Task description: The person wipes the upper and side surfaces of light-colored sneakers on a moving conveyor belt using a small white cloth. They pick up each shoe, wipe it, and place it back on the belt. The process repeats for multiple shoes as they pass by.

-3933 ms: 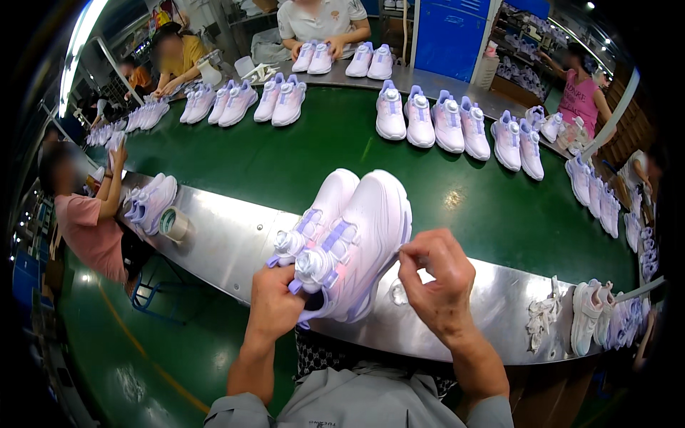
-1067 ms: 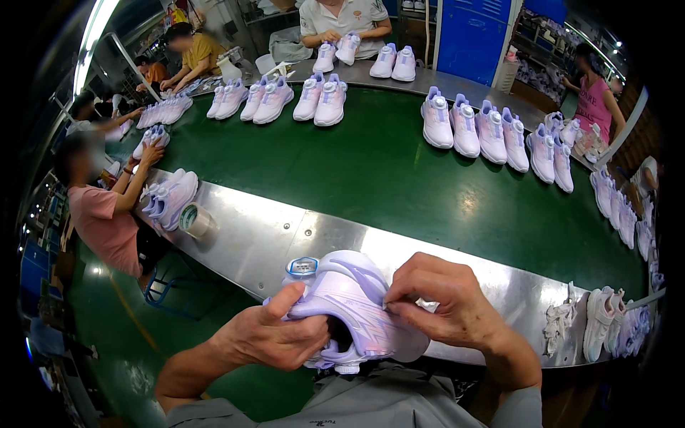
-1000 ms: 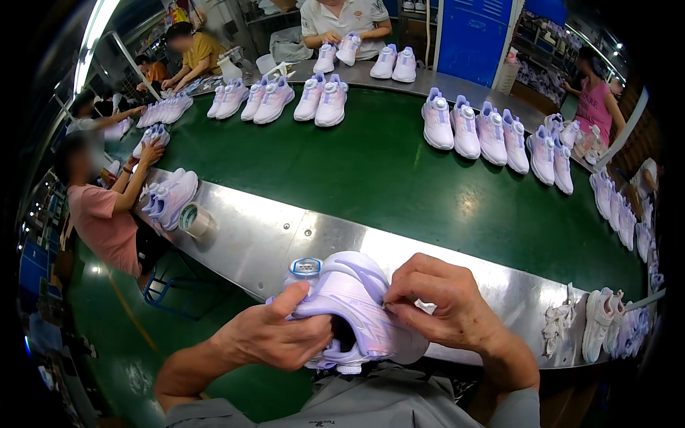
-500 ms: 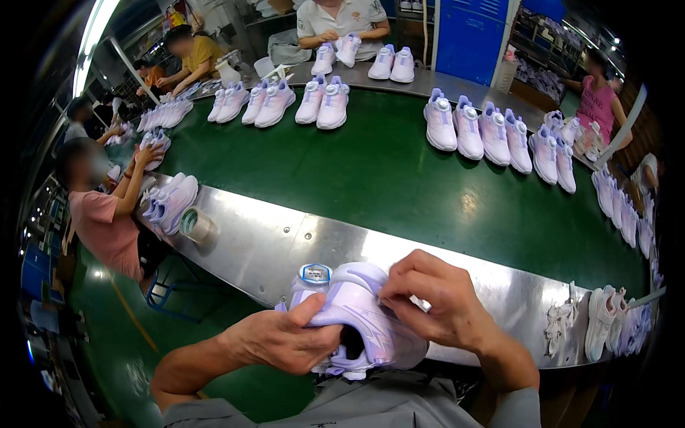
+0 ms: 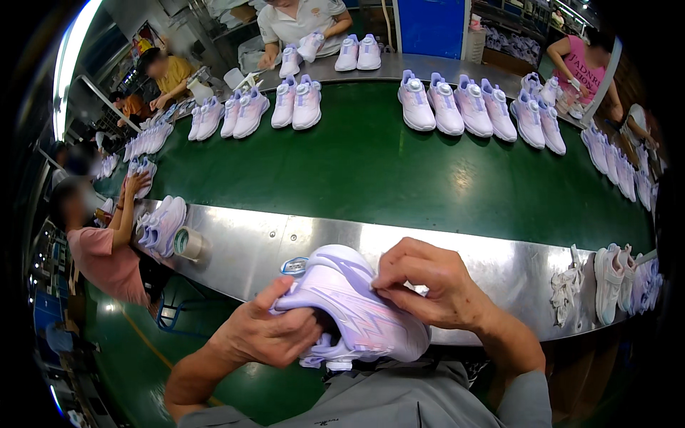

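I'm grasping the sneaker point(image 5: 364, 317) with my left hand point(image 5: 262, 327), its toe pointing toward four o'clock. My right hand point(image 5: 437, 287), nearer the toe, is pinching, contents unclear.

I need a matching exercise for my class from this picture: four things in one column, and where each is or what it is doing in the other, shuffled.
Things
1. left hand
2. right hand
3. tape roll
4. tangled white bundle

Places and states
A. on the metal ledge, toward the picture's right
B. fingertips at the outside of the shoe
C. on the ledge, toward the picture's left
D. grips the shoe at its opening

Pairs: 1-D, 2-B, 3-C, 4-A
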Demonstrator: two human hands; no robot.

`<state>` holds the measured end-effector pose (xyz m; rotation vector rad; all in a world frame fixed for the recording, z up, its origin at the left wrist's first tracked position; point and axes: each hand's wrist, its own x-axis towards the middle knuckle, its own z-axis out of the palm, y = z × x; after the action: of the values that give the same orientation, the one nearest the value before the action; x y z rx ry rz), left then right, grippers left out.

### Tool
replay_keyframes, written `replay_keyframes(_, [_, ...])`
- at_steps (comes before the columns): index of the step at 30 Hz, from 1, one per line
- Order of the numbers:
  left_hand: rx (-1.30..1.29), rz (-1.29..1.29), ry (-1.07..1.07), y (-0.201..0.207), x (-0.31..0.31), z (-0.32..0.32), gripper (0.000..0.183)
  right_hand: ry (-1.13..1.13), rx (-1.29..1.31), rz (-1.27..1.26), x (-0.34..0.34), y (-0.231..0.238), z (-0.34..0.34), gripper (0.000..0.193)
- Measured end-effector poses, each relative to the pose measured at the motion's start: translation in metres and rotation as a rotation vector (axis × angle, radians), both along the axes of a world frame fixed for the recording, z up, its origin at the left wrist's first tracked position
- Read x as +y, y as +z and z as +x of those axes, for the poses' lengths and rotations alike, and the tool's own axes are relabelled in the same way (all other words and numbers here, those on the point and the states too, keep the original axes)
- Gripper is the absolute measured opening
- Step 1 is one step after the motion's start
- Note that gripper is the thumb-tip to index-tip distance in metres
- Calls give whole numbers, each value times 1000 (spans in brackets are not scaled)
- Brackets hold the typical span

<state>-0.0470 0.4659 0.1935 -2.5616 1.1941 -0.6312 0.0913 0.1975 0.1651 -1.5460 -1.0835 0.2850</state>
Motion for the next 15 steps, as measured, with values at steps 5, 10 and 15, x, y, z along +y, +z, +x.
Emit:
replay_keyframes(5, [-3, -35, 19, 2, 8, 6, 8, -44, -239, 5, -20, -10, -6, 25])
replay_keyframes(10, [25, -80, 45, 8, 15, 15, 8, -99, -251, -79, -46, -11, -4, 28])
replay_keyframes(15, [-30, -142, 88, 20, 14, 29, 11, -217, -340, -124, -63, -13, -8, 28])
